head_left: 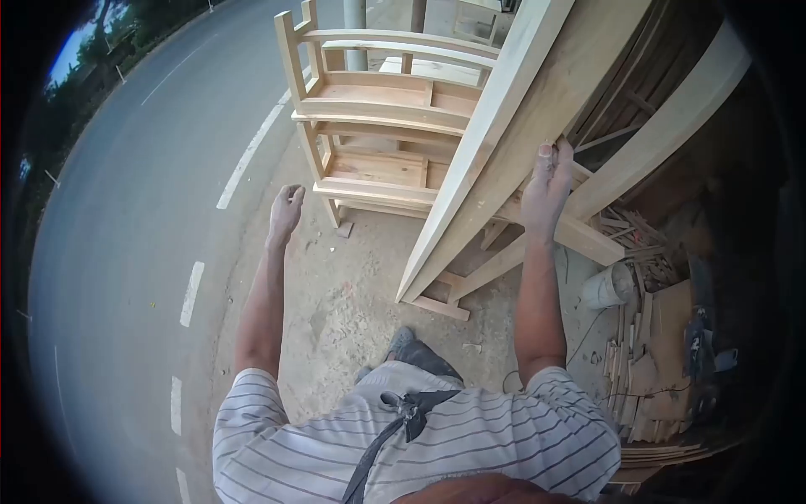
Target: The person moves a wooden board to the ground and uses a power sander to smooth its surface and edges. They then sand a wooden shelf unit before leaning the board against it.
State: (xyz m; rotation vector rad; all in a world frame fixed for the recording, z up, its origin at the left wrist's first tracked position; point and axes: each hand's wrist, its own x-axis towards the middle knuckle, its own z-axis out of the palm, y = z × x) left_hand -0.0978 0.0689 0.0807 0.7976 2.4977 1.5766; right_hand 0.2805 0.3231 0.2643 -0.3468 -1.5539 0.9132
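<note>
My left hand point(286, 212) hangs in the air over the pavement near the road edge, its fingers curled closed with nothing visible in them. My right hand point(546, 191) is raised beside a long wide wooden board point(522, 126), fingers stretched upward; whether it touches the wood is unclear. The board slants from the top right down to the ground, with a paler beam point(487, 151) along its left side. Left of it stand light wooden furniture frames point(378, 109), stacked one above another, with slatted rails and short legs.
A paved road point(126, 218) with dashed white lines runs along the left. At the right are a curved beam point(663, 126), a whitish bucket point(608, 286), wood offcuts point(625, 227) and flat brown sheets point(667, 336). Cables lie on the dusty ground point(344, 286).
</note>
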